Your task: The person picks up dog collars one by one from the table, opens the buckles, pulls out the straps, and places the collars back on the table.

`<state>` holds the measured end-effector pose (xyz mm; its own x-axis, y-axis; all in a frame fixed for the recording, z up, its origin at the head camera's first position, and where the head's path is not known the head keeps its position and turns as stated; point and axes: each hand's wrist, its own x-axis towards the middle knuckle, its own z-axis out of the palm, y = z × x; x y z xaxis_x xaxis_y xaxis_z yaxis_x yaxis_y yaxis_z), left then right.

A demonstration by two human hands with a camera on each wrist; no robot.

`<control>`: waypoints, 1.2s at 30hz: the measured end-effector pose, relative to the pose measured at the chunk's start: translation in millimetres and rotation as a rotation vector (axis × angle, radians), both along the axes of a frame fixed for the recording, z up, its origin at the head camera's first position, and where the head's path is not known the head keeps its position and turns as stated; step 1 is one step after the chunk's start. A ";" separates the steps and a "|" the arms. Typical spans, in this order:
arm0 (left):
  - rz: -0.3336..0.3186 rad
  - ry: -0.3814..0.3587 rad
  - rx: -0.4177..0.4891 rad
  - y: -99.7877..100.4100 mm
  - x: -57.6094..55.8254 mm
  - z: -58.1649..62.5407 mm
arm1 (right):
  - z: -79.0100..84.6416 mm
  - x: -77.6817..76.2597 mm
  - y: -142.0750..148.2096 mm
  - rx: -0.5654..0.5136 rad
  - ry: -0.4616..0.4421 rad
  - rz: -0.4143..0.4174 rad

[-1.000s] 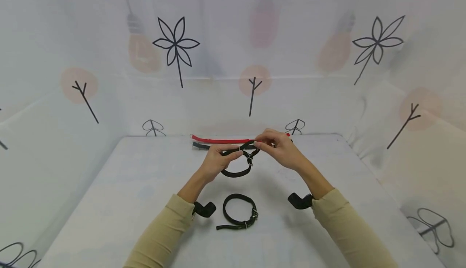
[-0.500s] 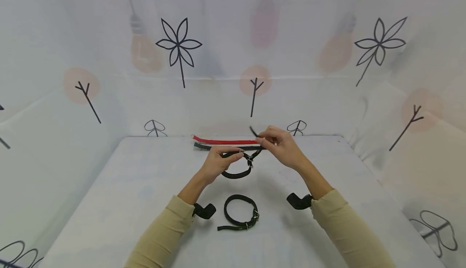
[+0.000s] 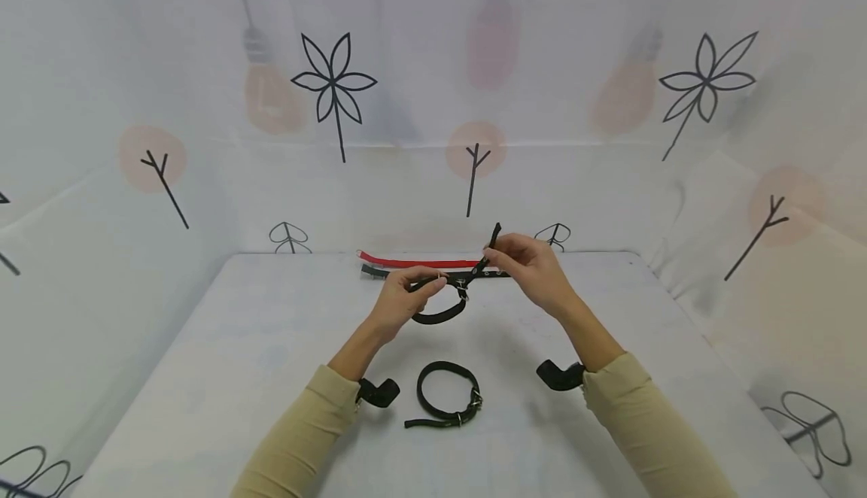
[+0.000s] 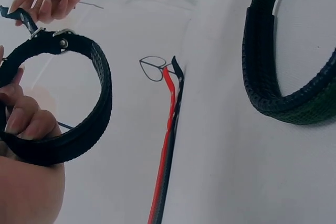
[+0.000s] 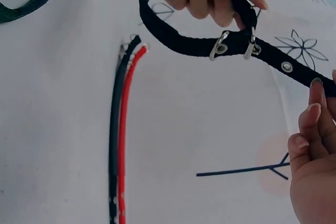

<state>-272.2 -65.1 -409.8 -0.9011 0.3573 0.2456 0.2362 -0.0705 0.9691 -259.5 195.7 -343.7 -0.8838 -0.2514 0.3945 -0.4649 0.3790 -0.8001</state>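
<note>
A black dog collar (image 3: 439, 319) is held above the far part of the table, bent into a loop. My left hand (image 3: 400, 299) grips the loop near its buckle (image 5: 251, 45), with fingers curled inside the ring in the right wrist view. Past the buckle, the free end (image 5: 286, 67) with metal eyelets runs out straight to my right hand (image 3: 535, 268), which pinches it between thumb and fingers. The tip points upward beyond those fingers in the head view. Nearer to me, a second black collar (image 3: 443, 365) lies coiled on the table, its tail pointing left.
A red collar (image 3: 420, 263) and a dark grey one (image 3: 375, 271) lie stretched side by side along the back of the white table (image 3: 271, 408). Patterned white cloth (image 3: 406, 197) rises behind and at both sides.
The free end was bent in a small loop between both hands. It came loose from that bend, its tip swung up, and my right hand now holds it out straight. My left hand barely moved.
</note>
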 end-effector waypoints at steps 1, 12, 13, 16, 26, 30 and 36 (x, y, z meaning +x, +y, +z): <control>-0.002 0.004 0.004 0.2 0.0 -0.4 | 0.0 0.1 0.2 -0.021 -0.008 0.000; -0.025 0.054 -0.037 8.4 1.0 -3.3 | -6.6 1.3 -4.2 -0.322 -0.092 0.056; -0.027 0.064 -0.042 9.0 0.7 -2.9 | -7.0 1.7 -4.8 -0.333 -0.103 0.066; -0.033 0.101 -0.055 10.2 1.4 0.3 | -7.5 2.2 -6.2 -0.348 -0.121 0.093; -0.076 0.160 -0.106 16.8 4.4 5.4 | -7.9 -1.2 -16.2 -0.341 -0.144 0.182; -0.082 0.165 -0.129 16.8 4.8 4.1 | -9.8 -1.7 -20.3 -0.199 -0.146 0.173; -0.096 0.198 -0.146 15.0 5.8 4.4 | -13.2 -0.6 -24.1 0.036 -0.125 0.173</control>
<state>-266.4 -50.1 -405.4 -0.8010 0.4832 0.3533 0.4212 0.0356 0.9063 -260.2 171.6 -356.8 -0.8681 -0.4151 0.2723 -0.4231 0.3317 -0.8432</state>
